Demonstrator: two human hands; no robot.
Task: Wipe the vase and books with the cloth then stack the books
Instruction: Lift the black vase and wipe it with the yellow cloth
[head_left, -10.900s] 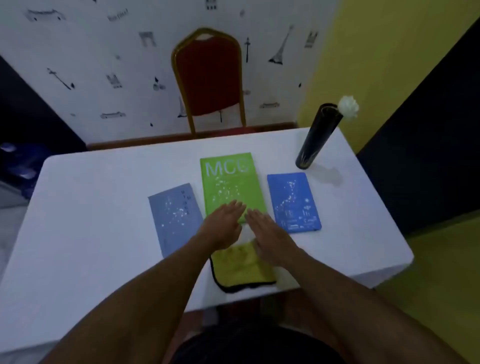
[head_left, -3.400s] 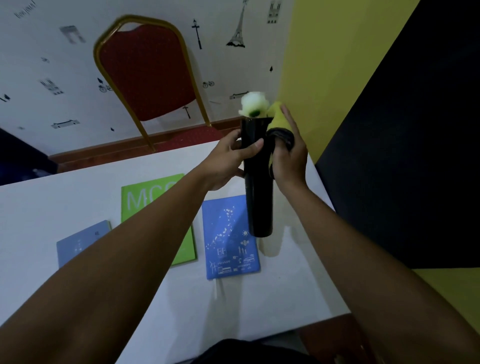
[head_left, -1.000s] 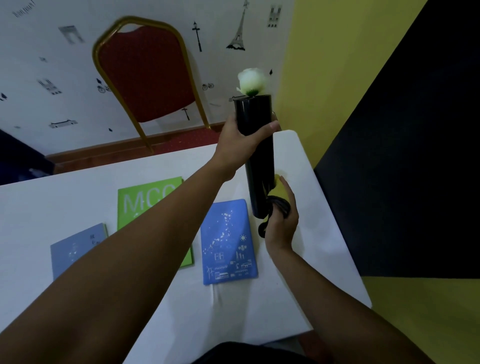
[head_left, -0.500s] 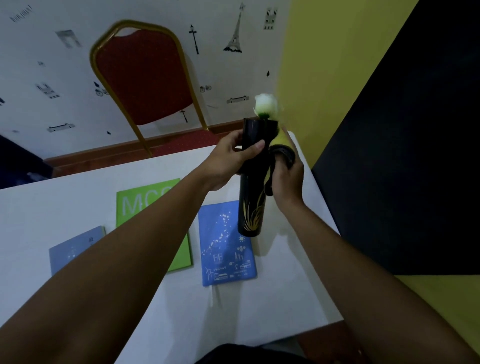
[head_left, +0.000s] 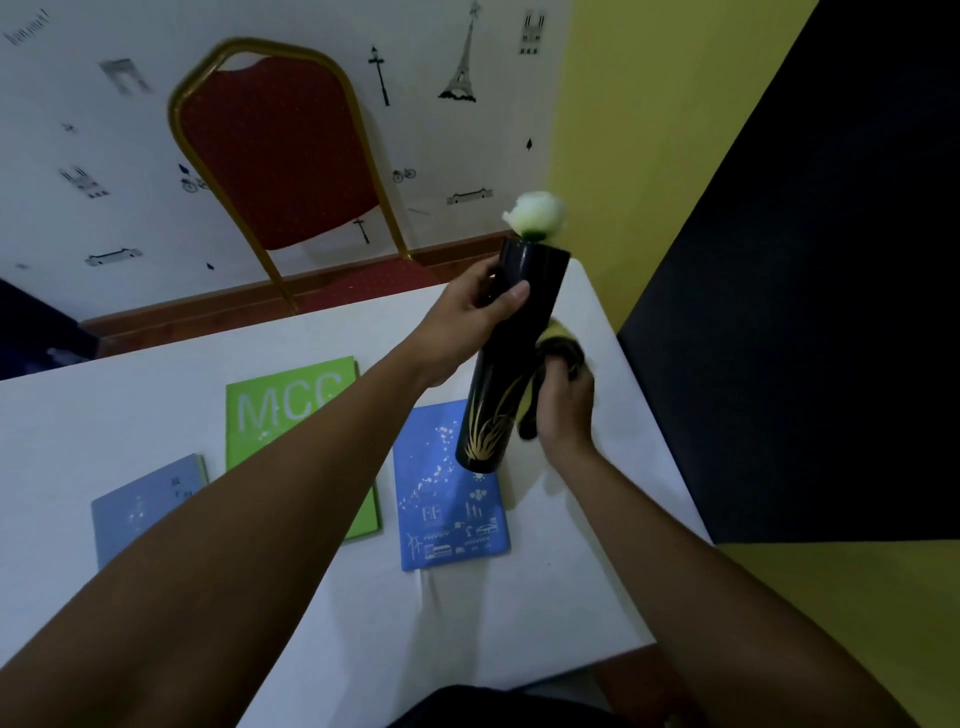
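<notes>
Black and glossy, the tall cylindrical vase with a gold grass motif (head_left: 506, 358) hangs tilted above the table, and I see my left hand (head_left: 470, 322) wrapped around its upper part just under the rim, thumb across the front. Right above that grip a white rose bud (head_left: 535, 214) sticks out of the mouth. Below the grip, against the vase's right side, my right hand (head_left: 563, 410) is closed on the bunched yellow-green cloth with dark edging (head_left: 553, 364), pressing it to the wall. Under the vase's foot lies the blue rectangular book with white drawings (head_left: 449, 499); further left of the grip lie the bright green book lettered MCC (head_left: 291, 410) and the grey-blue book (head_left: 143, 506), all flat on the white table (head_left: 545, 597). Beyond my hands stands a red padded chair with a gold frame (head_left: 280, 156).
</notes>
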